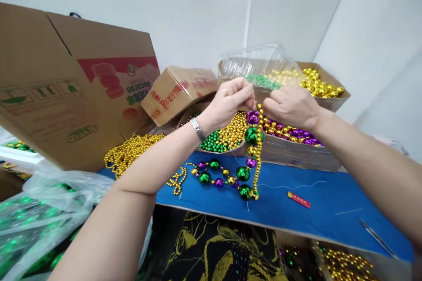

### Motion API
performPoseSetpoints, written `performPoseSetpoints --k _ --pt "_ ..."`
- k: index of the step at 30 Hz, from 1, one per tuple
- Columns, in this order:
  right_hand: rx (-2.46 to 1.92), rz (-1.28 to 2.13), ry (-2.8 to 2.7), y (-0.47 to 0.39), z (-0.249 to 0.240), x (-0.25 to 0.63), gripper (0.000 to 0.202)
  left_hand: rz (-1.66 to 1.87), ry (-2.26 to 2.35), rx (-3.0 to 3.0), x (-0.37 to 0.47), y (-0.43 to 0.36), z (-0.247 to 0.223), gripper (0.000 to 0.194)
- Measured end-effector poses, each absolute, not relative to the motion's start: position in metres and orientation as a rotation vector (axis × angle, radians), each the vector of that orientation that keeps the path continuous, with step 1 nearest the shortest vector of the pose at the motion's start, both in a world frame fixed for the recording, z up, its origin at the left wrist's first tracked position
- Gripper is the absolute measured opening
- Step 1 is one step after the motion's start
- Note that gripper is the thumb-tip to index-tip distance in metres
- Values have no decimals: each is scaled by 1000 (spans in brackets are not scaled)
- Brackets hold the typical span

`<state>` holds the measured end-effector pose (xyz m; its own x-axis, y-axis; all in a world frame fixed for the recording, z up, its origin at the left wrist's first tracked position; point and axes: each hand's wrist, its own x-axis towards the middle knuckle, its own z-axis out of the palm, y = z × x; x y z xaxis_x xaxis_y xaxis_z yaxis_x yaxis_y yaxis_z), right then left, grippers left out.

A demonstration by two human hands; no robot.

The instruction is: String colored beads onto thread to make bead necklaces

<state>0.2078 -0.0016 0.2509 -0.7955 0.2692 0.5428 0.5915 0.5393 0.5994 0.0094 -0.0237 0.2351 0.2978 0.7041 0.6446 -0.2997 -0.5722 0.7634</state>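
Both of my hands are raised close together over the blue table, pinching at the top of a bead necklace (pixel 252 151). Its large green, purple and gold beads hang down from my fingers beside a strand of small gold beads (pixel 259 149). My left hand (pixel 235 96), with a metal watch band on the wrist, has thumb and forefinger closed at the strand's upper end. My right hand (pixel 292 105) is closed just to the right; what its fingertips hold is mostly hidden. A looped bead string (pixel 216 175) lies on the table, joined to or touching the hanging part.
A large carton (pixel 108 83) and a smaller box (pixel 184 90) stand left. Boxes of gold, green and purple beads (pixel 293 134) line the back under a clear plastic tray (pixel 263 61). A red packet (pixel 299 199) and tweezers-like tool (pixel 379 238) lie right. A plastic bag (pixel 49 210) sits front left.
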Motion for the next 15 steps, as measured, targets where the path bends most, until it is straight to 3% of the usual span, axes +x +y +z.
performPoseSetpoints --k 3,7,15 --pt "-696 -1180 -2427 0 232 213 42 1374 339 1685 9 -24 219 35" --pt "-751 -985 -2469 2 209 218 38 1339 341 1795 8 -22 201 35" --pt "-1051 216 -2241 -22 177 224 30 1267 558 2325 15 -24 189 22"
